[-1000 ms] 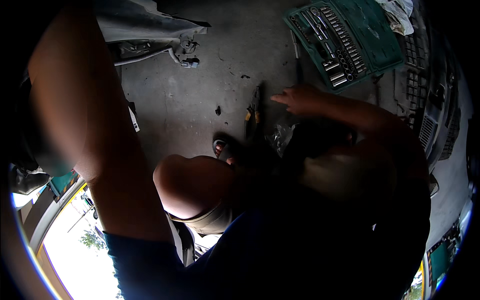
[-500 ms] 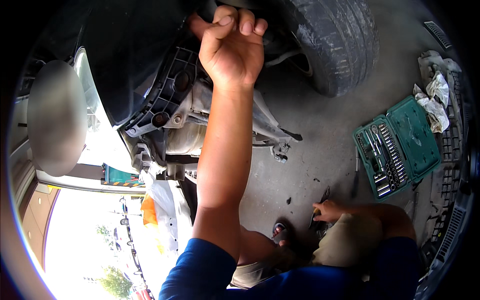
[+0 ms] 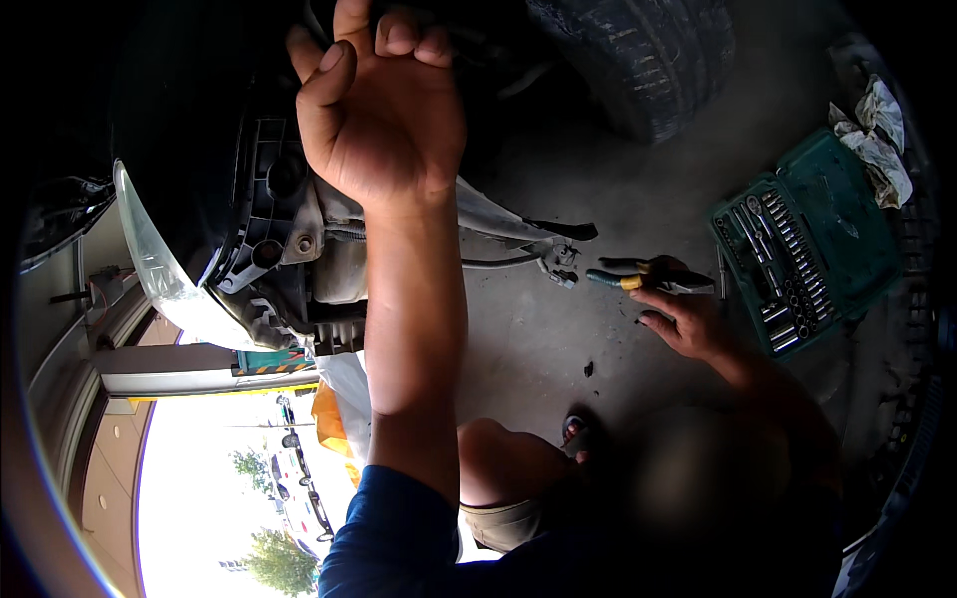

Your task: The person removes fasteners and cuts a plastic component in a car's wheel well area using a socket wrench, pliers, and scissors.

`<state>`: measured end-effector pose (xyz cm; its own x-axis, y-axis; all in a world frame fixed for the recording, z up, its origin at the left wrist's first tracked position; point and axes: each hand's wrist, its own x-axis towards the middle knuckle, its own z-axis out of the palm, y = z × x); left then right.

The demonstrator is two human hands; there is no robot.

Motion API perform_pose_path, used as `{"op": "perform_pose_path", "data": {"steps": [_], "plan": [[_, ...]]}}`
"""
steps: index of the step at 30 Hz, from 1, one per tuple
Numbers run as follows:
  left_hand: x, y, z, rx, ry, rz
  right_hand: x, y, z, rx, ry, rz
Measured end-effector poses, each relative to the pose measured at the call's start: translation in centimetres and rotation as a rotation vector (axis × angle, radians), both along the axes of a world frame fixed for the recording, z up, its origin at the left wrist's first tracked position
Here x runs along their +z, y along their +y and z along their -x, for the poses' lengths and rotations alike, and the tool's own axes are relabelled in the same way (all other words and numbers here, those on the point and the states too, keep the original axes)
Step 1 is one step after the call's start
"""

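Observation:
My left hand (image 3: 384, 130) is raised palm-up beside dark car bodywork (image 3: 179, 110), its fingers loosely curled and apart, palm empty; some fingertips reach into shadow. Below it are a black plastic bracket (image 3: 259, 249), metal parts and a headlamp (image 3: 150, 259). My right hand (image 3: 683, 329) grips pliers (image 3: 628, 281) with yellow-and-dark handles near their handle end, held above the concrete floor to the left of an open green socket set (image 3: 842, 239).
A tyre (image 3: 648, 70) is at the top. Crumpled rags (image 3: 877, 159) lie beyond the socket case at right. A hanging metal strip (image 3: 508, 224) with a hose reaches over the floor. A small dark fragment (image 3: 589, 369) lies below. A bright doorway (image 3: 189, 498) is lower left.
My right hand has lifted the pliers from the floor and moved up in the view. The view has swung to the car, and my raised left hand now shows further left than before.

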<state>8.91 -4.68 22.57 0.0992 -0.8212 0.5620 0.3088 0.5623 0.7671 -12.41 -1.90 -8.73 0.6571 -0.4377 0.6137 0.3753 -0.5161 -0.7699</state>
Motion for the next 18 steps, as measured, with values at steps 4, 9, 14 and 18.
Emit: {"op": "perform_pose_path", "data": {"steps": [4, 9, 14, 18], "plan": [[-3.1, 3.7, 4.4, 0.348, -0.467, -0.04, 4.8, -3.4, -0.8, -0.078, -0.107, 0.107], [-8.2, 8.3, 5.1, 0.487, -1.163, -0.416, 13.1, -6.2, -2.0, -0.127, -0.222, 0.093], [-7.8, 7.2, 6.9, 0.498, -0.606, -0.37, 18.9, -7.8, -6.0, -0.181, -0.344, 0.179], [-6.0, 5.6, 7.8, 0.659, -0.253, -0.334, 19.2, -7.2, -7.2, -0.142, -0.45, -0.004]]}}
